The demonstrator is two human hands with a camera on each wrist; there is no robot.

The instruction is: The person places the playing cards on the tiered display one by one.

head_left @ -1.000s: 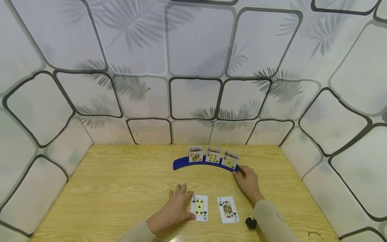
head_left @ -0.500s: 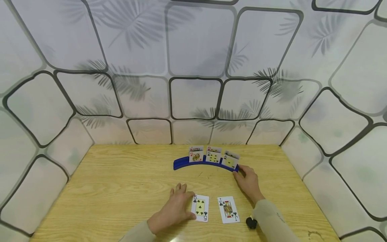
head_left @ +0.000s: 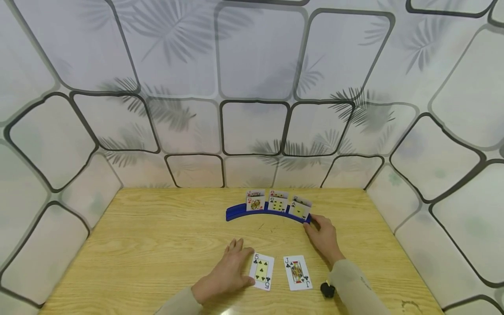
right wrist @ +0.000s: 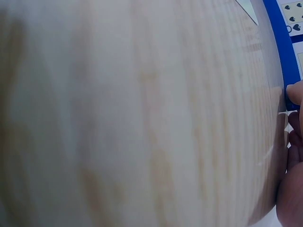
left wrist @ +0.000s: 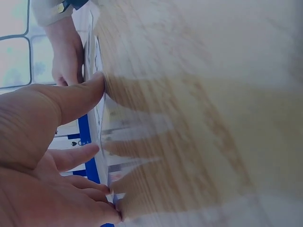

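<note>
In the head view my left hand [head_left: 228, 270] rests at the left side of a five of clubs [head_left: 261, 271] lying face up on the table, thumb near its lower left corner, index finger near the upper left. Fingers are extended, fingertips down at the table, in the left wrist view. My right hand [head_left: 323, 238] grips the right end of a curved blue card holder [head_left: 236, 212]; part of that end is hidden by the fingers. Upright in the holder stand a queen of diamonds [head_left: 255, 204], a black six [head_left: 277, 204] and an ace [head_left: 299, 211], each before another card.
A black jack [head_left: 298, 273] lies face up to the right of the five. Beside my right sleeve [head_left: 354, 284] sits a small black object [head_left: 327, 290]. Patterned walls [head_left: 252, 127] enclose the wooden table [head_left: 157, 236] at the back and sides.
The five of clubs has turned slightly clockwise and shifted a little right under my left hand, whose fingertips moved slightly right. My right hand stays in place on the card holder.
</note>
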